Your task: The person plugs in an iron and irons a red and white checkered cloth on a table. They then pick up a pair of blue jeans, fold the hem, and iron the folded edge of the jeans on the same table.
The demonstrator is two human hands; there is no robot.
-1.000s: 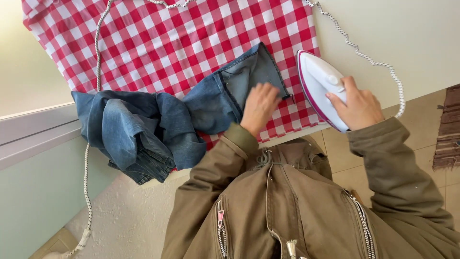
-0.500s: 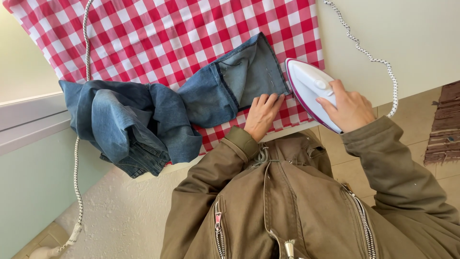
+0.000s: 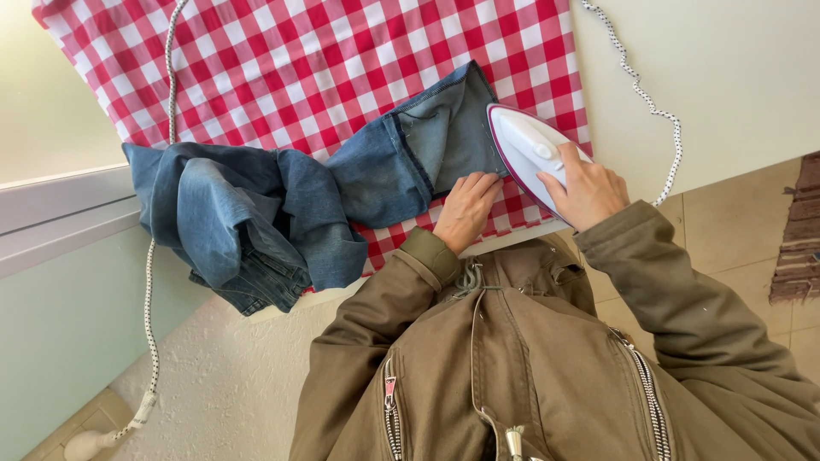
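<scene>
Gripping the handle of the white iron [image 3: 530, 149] with curled fingers, the right hand [image 3: 588, 186] holds it on the jeans [image 3: 384, 171] leg near the ironing board's [image 3: 282, 60] front edge; the left hand [image 3: 465, 209], fingers flat and together, presses the denim beside it.

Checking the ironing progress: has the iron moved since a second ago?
Yes. The iron in the right hand slid from the checked cloth edge onto the jeans.

A red-white checked cloth [image 3: 299, 68] covers the board. A speckled cord [image 3: 152, 324] hangs at the left down to a white plug [image 3: 85, 444]. A brown rug [image 3: 799, 235] lies on the tiled floor [image 3: 735, 230].
</scene>
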